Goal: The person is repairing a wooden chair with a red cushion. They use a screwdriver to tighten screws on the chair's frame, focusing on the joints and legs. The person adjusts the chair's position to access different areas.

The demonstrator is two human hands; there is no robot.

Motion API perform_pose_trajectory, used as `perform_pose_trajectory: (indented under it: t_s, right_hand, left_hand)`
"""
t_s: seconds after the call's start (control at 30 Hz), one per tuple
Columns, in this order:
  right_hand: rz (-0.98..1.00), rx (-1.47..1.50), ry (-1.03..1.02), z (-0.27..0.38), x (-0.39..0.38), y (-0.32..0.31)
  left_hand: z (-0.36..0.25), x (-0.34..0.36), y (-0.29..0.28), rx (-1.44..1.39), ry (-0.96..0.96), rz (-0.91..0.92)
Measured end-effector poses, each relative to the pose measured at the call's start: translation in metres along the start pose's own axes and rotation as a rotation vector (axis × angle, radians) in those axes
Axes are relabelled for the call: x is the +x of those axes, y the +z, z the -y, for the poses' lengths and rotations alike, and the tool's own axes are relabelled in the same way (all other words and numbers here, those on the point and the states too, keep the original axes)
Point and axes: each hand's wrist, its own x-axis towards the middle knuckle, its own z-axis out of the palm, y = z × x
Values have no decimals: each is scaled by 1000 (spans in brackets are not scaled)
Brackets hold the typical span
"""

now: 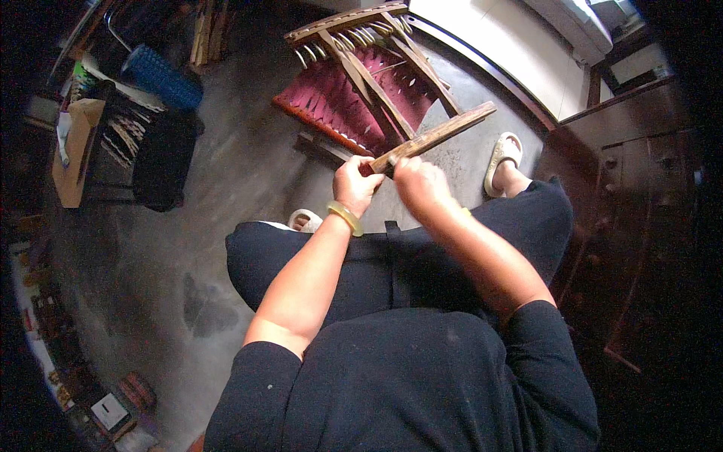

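Note:
An old wooden chair frame (361, 75) with springs along its far rail lies over dark red upholstery (327, 98) in front of me. A worn wooden bar (444, 129) runs across its near end. My left hand (354, 184) is closed around that bar's near left end, below a yellow bangle. My right hand (418, 184) is closed just beside it at the bar, around something small and pale that I cannot make out, partly hidden by my fingers.
A black chair (158, 173) with cardboard (75, 169) and a blue roller (162, 75) stands at left. Dark wooden cabinetry (617, 196) is at right, a white ledge (512, 41) behind. My sandalled feet flank the frame on the concrete floor (203, 248). Small items line the left edge.

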Motion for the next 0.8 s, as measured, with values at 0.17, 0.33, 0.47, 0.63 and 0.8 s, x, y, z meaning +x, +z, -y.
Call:
perform_pose_trajectory:
  t_s: [0.17,0.33,0.47,0.63,0.8]
  right_hand:
    - [-17,-65,31,-6,1,-1]
    - [67,42,107,-16,3,1]
    - [128,301,161,-11,-9,6]
    - [439,1083,477,-5,-7,-5]
    - [482,1488,567,-19,-3,5]
  left_hand:
    - [9,1,2,28,59,-28]
    - [5,1,0,-30,-44,29]
    - [5,-1,2,-108,-30,50]
    - [19,1,-1,-104,-23,46]
    - [3,3,-11,12,23,-95]
